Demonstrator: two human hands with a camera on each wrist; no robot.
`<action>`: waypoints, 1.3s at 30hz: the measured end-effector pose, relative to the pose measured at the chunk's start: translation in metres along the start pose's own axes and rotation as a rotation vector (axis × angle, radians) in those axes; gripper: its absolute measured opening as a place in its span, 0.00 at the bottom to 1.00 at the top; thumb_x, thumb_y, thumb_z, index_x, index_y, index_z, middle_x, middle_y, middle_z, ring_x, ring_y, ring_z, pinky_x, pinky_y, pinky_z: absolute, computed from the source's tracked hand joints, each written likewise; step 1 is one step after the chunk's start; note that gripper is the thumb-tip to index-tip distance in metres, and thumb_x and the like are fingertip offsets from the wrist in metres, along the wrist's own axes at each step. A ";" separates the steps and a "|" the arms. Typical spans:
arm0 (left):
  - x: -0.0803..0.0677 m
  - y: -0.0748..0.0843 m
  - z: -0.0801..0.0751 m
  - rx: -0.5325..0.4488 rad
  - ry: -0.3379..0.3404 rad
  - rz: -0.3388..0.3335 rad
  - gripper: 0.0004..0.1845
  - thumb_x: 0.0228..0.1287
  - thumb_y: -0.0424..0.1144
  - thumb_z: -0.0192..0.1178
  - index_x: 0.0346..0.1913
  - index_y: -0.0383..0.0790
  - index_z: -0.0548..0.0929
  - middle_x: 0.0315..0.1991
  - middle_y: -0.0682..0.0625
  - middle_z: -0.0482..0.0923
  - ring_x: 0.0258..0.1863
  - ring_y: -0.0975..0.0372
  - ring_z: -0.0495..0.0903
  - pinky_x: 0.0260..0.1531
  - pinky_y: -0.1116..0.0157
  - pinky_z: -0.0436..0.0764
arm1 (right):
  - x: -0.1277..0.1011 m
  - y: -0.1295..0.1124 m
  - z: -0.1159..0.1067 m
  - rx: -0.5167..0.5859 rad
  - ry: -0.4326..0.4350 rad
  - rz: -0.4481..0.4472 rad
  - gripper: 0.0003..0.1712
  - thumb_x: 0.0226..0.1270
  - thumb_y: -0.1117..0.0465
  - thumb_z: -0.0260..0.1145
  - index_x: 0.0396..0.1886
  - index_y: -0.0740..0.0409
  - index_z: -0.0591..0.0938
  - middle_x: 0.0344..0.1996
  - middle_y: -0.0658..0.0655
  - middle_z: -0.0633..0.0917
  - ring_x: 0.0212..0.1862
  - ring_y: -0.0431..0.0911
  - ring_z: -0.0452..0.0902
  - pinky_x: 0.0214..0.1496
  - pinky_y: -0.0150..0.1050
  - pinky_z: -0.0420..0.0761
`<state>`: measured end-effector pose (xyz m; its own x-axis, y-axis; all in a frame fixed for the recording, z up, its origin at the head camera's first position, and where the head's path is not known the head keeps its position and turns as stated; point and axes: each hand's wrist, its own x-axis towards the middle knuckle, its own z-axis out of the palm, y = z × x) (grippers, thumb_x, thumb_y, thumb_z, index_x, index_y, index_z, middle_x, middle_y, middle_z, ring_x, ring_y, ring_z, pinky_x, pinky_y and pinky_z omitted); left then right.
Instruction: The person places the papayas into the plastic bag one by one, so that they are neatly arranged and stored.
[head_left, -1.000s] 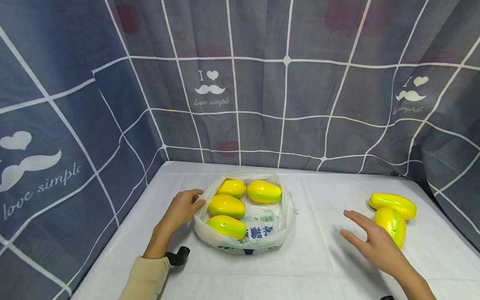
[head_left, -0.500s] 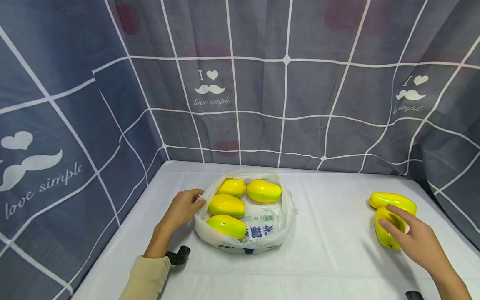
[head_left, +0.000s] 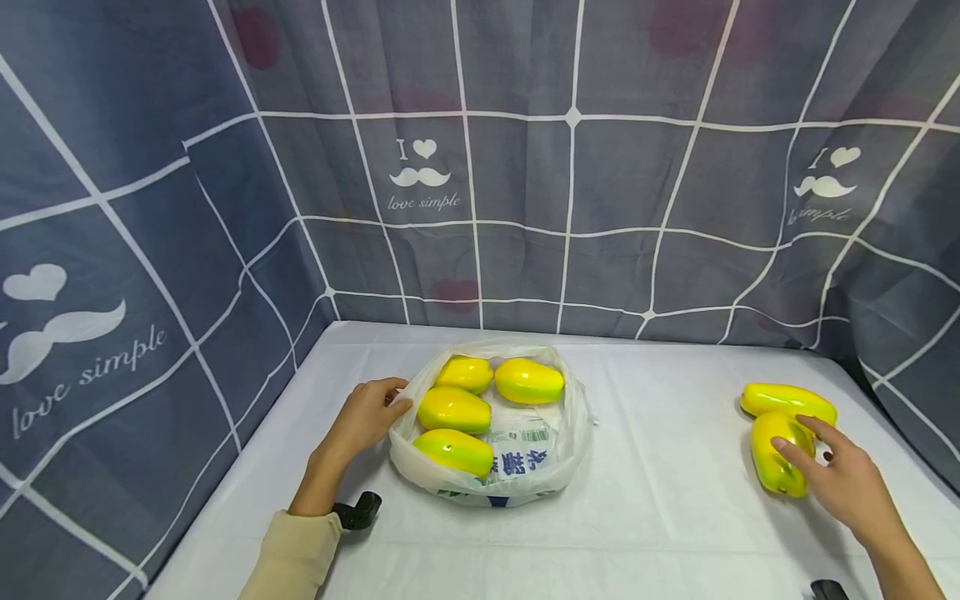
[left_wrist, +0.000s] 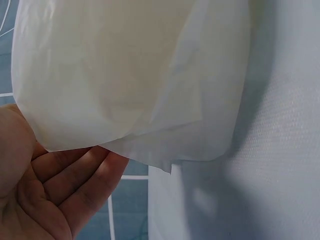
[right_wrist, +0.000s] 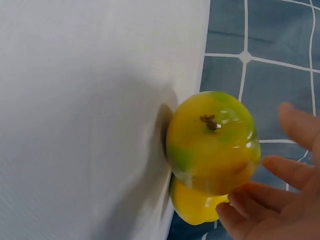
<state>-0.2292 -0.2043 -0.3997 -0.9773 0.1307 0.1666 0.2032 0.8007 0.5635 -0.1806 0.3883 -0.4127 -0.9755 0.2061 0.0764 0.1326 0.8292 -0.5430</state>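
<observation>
A white plastic bag (head_left: 573, 442) stands with its mouth spread wide, several yellow-green papayas (head_left: 453, 410) lying inside. At its left side my left hand (head_left: 363, 421) pinches the rim; in the left wrist view the bag's edge (left_wrist: 115, 100) runs between thumb and fingers. Far to the right, two more papayas lie touching each other. My right hand (head_left: 855, 483) is at the nearer papaya (head_left: 772, 458), fingers extended over its right side. In the right wrist view the fingers (right_wrist: 285, 172) are spread beside this papaya (right_wrist: 212, 145); firm contact cannot be told.
Behind the nearer fruit lies the other loose papaya (head_left: 791, 402). A white cloth (head_left: 637, 517) covers the table. Dark checked curtains (head_left: 517, 183) rise behind it and on the left. A black wrist device (head_left: 358, 511) sits under the left wrist.
My right hand has moved right, from beside the loose papayas to over the nearer one, which has turned slightly. The left hand has stayed at the bag's rim.
</observation>
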 end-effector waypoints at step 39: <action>0.000 -0.003 0.003 -0.003 0.005 0.021 0.15 0.66 0.35 0.63 0.54 0.34 0.83 0.30 0.50 0.77 0.30 0.58 0.72 0.34 0.60 0.73 | -0.010 -0.009 0.028 0.125 0.087 -0.310 0.31 0.68 0.66 0.65 0.67 0.73 0.69 0.64 0.79 0.67 0.66 0.73 0.58 0.68 0.23 0.48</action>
<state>-0.2301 -0.2050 -0.4039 -0.9726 0.1446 0.1822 0.2236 0.7964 0.5619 -0.1767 0.3646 -0.4320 -0.9467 0.0029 0.3220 -0.1951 0.7905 -0.5805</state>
